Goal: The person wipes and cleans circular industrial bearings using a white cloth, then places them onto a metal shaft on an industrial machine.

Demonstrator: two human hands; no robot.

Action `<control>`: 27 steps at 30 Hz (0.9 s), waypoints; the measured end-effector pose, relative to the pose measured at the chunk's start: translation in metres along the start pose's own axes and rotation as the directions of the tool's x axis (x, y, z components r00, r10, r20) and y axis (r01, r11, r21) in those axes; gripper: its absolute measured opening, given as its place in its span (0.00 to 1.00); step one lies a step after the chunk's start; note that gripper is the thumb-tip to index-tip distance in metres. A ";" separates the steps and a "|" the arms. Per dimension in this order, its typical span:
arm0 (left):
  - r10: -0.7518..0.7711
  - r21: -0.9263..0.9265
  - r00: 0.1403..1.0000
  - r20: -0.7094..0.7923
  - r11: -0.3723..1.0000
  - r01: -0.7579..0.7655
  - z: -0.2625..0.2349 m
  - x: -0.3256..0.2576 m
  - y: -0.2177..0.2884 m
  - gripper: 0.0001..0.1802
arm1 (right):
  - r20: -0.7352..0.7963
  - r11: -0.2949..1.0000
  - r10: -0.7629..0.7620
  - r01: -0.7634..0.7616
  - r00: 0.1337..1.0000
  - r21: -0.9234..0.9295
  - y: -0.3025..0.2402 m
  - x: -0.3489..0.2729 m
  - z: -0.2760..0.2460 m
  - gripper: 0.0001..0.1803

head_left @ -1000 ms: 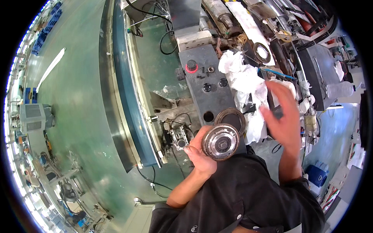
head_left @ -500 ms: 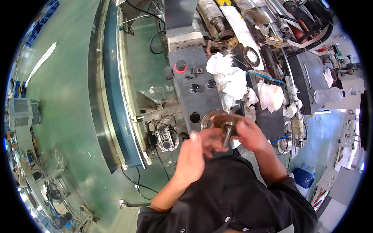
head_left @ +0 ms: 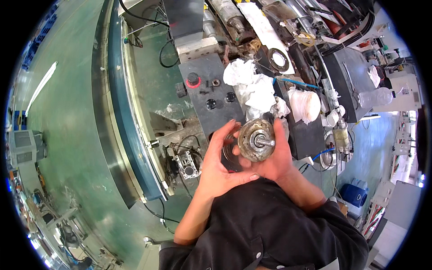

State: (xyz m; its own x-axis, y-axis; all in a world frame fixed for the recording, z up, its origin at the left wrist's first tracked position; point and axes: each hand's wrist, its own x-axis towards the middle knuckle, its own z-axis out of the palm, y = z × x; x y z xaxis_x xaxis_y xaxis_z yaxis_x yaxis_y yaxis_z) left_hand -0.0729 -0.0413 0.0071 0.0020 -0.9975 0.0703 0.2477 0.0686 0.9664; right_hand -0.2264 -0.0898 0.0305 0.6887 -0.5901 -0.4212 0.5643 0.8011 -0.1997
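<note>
A round, worn metal flange (head_left: 246, 143) with a short shaft (head_left: 266, 142) at its centre sits in my right hand (head_left: 278, 164). The fingers of that hand wrap under and around the right side of the flange, and its shaft side faces up. My left hand (head_left: 215, 168) is beside the flange on the left, thumb and fingers spread wide apart. Its fingertips are close to the rim; I cannot tell whether they touch it. Between that hand's thumb and fingers, a blurred shiny ring shows behind the flange, partly hidden.
A dark machine block (head_left: 209, 90) with a red-ringed knob (head_left: 193, 80) lies ahead. White crumpled wipes (head_left: 258, 92), a white roll (head_left: 304, 105) and a flat ring (head_left: 278, 60) rest on the machine. A conveyor (head_left: 128, 112) runs along the left. A clear bottle (head_left: 377, 97) lies at right.
The flange has been tilted, so its shaft side now faces up toward me. My left hand has spread its fingers beside it. The whole view has shifted slightly.
</note>
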 end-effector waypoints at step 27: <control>-0.116 -0.630 0.993 0.001 0.771 0.091 -0.001 -0.009 -0.024 0.66 | 0.048 0.271 -0.146 0.087 0.988 -0.959 0.004 -0.029 -0.027 0.32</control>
State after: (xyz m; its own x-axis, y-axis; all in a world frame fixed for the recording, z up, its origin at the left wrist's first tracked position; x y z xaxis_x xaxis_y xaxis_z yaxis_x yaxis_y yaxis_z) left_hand -0.0778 -0.0336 -0.0169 -0.0280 -0.9987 -0.0421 0.8016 -0.0476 0.5960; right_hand -0.2563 -0.0666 0.0185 0.6203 -0.7046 -0.3445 -0.2235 0.2622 -0.9388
